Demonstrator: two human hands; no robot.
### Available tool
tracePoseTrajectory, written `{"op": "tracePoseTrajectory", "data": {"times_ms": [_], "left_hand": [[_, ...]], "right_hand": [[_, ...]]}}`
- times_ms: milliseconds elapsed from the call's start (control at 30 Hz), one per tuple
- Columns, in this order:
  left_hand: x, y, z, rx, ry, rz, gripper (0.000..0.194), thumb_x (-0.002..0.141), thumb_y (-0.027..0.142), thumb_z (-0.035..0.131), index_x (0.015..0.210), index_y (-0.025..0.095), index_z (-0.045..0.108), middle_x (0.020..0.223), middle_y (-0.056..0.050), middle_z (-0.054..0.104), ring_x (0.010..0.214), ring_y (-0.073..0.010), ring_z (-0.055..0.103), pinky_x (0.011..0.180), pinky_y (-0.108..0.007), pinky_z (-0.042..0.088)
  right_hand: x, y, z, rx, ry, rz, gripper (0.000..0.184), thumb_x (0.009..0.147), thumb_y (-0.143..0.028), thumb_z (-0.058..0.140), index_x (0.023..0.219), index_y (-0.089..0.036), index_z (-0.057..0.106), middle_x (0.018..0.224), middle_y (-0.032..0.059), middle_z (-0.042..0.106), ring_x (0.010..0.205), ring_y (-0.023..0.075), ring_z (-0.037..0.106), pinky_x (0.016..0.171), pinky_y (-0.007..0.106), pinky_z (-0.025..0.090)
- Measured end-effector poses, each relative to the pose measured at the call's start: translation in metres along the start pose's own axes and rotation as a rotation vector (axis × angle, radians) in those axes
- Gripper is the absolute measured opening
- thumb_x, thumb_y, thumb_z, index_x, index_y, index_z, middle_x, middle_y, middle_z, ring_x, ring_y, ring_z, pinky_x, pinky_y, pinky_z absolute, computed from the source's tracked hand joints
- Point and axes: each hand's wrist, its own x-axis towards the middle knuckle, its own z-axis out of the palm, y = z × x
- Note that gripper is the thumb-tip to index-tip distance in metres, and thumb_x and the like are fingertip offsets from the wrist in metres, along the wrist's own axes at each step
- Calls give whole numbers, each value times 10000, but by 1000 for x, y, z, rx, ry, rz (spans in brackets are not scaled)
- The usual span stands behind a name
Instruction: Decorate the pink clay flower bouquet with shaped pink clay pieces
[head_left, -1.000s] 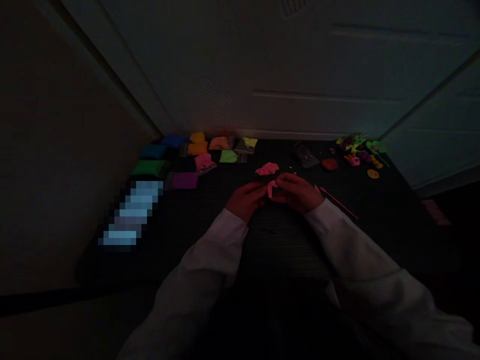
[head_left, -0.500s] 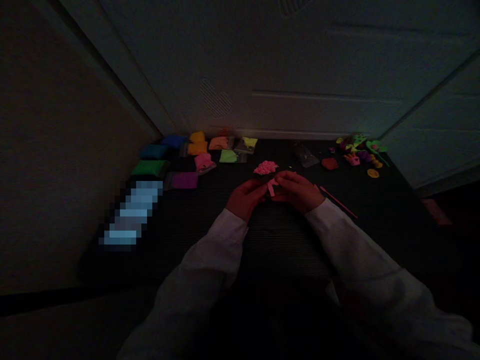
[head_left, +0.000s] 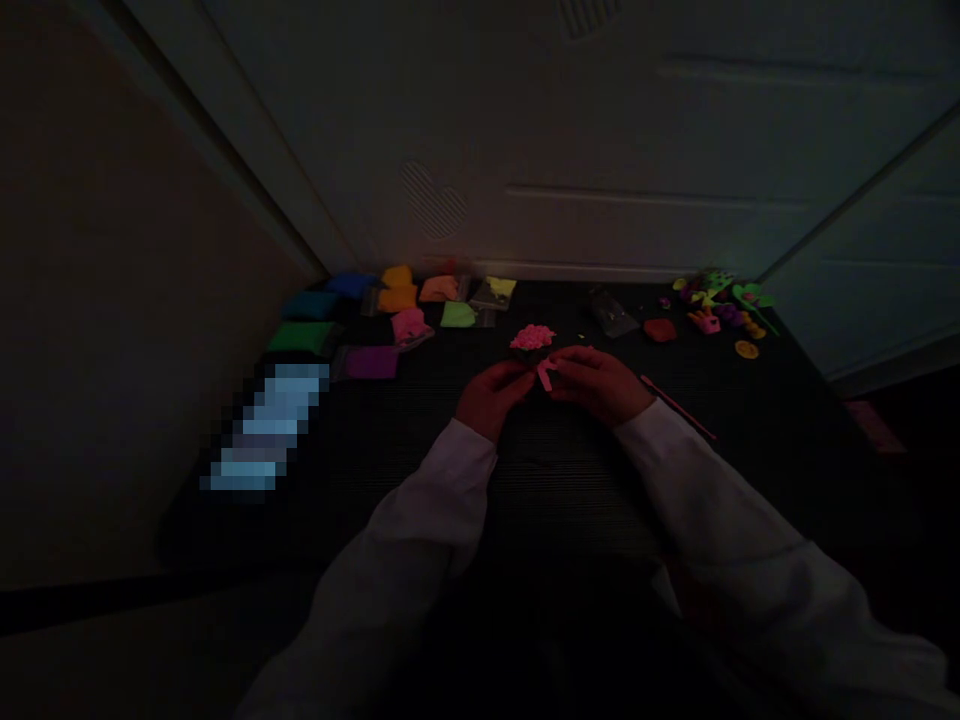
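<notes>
Two hands (head_left: 486,400) (head_left: 604,385) hold a pink strip (head_left: 544,376) between them.

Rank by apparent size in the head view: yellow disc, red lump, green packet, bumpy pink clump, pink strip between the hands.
1. Green packet
2. Bumpy pink clump
3. Red lump
4. Yellow disc
Pink strip: partly hidden, so unsure.

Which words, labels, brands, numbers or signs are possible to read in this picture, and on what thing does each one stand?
No word, brand or number can be read.
Bright panel at the left: pixelated, nothing legible.
Purple packet and the other coloured packets: too dark and small to make out any lettering.
Yellow disc: faint marks, too small to read.
Striped heart on the wall: no readable letters.
</notes>
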Motion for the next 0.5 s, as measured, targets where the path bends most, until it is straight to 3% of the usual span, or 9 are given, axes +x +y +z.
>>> {"op": "tracePoseTrajectory", "data": {"times_ms": [167, 500], "left_hand": [[1, -1, -4, 122, 58, -30, 241, 623, 328, 627, 820, 192, 659, 654, 3, 606, 497, -69, 467, 483, -218, 365], [2, -1, -8, 5, 110, -17, 201, 613, 330, 635, 724, 163, 639, 627, 0, 570, 477, -62, 466, 404, -191, 319]], "right_hand": [[0, -7, -7, -137, 98, 68, 70, 712, -183, 580, 783, -179, 584, 704, -19, 628, 589, 70, 601, 559, 194, 505], [1, -14, -17, -369, 186, 162, 59, 764, -138, 511, 747, -140, 568, 626, 13, 616, 524, 89, 598, 456, 177, 482]]}}
